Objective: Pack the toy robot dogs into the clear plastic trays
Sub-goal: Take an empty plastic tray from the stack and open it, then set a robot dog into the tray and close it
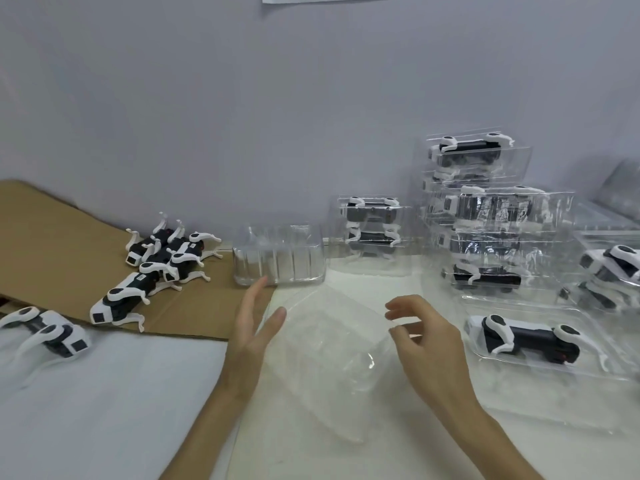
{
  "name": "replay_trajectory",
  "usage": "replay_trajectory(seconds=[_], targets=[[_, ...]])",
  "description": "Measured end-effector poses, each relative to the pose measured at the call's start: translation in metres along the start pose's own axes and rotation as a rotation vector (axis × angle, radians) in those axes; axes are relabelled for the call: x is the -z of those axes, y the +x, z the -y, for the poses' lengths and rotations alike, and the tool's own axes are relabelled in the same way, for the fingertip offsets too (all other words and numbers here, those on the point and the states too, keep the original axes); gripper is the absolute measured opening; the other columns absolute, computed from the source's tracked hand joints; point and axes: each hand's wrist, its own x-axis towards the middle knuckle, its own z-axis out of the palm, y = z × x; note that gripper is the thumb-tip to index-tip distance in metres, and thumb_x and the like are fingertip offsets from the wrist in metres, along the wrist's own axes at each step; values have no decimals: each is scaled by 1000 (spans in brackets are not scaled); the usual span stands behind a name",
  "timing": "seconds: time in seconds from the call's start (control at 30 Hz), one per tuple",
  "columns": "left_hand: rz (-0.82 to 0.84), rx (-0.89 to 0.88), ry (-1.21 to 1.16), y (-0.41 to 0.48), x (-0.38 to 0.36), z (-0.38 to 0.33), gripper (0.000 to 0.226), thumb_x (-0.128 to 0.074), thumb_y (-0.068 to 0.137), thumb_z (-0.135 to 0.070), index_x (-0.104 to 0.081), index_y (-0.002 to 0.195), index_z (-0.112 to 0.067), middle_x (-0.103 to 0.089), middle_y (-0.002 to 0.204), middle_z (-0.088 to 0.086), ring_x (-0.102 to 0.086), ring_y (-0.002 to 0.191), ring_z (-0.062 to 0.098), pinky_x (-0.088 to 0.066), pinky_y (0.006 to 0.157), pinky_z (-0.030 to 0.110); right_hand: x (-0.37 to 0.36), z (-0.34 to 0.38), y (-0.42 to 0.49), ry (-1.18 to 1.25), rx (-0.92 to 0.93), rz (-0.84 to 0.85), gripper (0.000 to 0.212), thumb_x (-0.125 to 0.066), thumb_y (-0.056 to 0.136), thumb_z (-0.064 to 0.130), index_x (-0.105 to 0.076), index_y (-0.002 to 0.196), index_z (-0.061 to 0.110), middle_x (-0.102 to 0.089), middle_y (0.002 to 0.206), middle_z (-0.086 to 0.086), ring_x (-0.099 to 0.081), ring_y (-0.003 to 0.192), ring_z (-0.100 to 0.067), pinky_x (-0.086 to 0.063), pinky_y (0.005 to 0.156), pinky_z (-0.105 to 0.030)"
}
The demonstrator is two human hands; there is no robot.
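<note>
An empty clear plastic tray lies on the table between my hands. My left hand has straight fingers at the tray's left edge. My right hand has curled fingers at the tray's right edge; whether they pinch the rim is unclear. Loose black-and-white toy robot dogs lie in a heap on the cardboard at the left, with one at its front edge and another at the far left. On the right a dog lies in an open tray.
A stack of empty clear trays stands behind the left hand. Packed trays are piled against the wall in a short stack and a tall stack. More packed trays sit at the right edge.
</note>
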Motion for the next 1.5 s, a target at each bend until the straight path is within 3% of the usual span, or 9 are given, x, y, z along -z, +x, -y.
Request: replay_trajectory(seconds=[0.17,0.37,0.5,0.73,0.83,0.97,1.13,1.3,1.5], targets=[[17,29,35,0,5,-2,55,-66,68,-47,-65,119,-29,-67,113,-5,-62,93,27,-47,84,38,-1,-4,5,133,-20,7,26,-59,95,10,-65,93,35,-67,95,16,-65,81,6,-40,62,-9],[-98,-68,175,4,6,-1,22,-69,74,-24,-71,96,-24,-50,77,-14,-43,68,8,-38,65,16,-3,-8,6,79,-29,89,30,-62,90,7,-64,100,36,-65,109,22,-60,85,9,-42,63,-7],[-77,-63,115,3,7,-3,11,-66,82,-29,-74,84,-22,-58,65,0,-48,52,11,-41,51,23,1,-9,8,75,2,-2,29,-64,91,6,-65,93,35,-68,104,22,-61,83,6,-42,62,-6],[-9,35,-4,1,6,-6,46,-60,85,-39,-64,128,-24,-67,126,-12,-60,120,2,-50,97,25,0,-5,4,96,35,-186,16,-61,95,27,-62,84,38,-65,96,19,-62,61,-16,-49,64,-35],[-16,20,81,1,5,-4,51,-65,78,-49,-64,126,-32,-60,123,-11,-58,111,2,-45,91,19,1,-3,3,117,94,-183,24,-60,96,18,-63,83,38,-64,94,20,-59,55,-18,-45,57,-30],[112,94,-44,6,11,-1,45,-66,73,-54,-71,112,-34,-68,101,-5,-64,89,13,-46,77,29,-4,-4,4,140,92,-15,23,-61,96,20,-62,104,41,-56,114,29,-63,97,5,-43,71,-11],[392,110,-72,6,17,1,45,-71,81,-28,-68,126,-26,-70,126,4,-65,117,18,-51,90,24,-6,-7,4,93,73,90,33,-64,95,25,-59,125,38,-47,135,24,-46,127,2,-38,107,-31],[28,1,52,9,11,-6,25,-77,83,0,-71,103,-13,-77,102,-1,-71,95,13,-55,86,25,-1,-2,1,31,202,6,8,-59,80,39,-67,80,38,-60,113,24,-49,117,5,-36,106,-47],[-443,-48,99,15,26,3,15,-66,95,-12,-65,107,-23,-69,99,-4,-66,72,13,-53,62,22,-2,1,-5,-188,516,83,13,-54,70,33,-64,77,34,-64,105,19,-55,113,-7,-22,105,-26]])
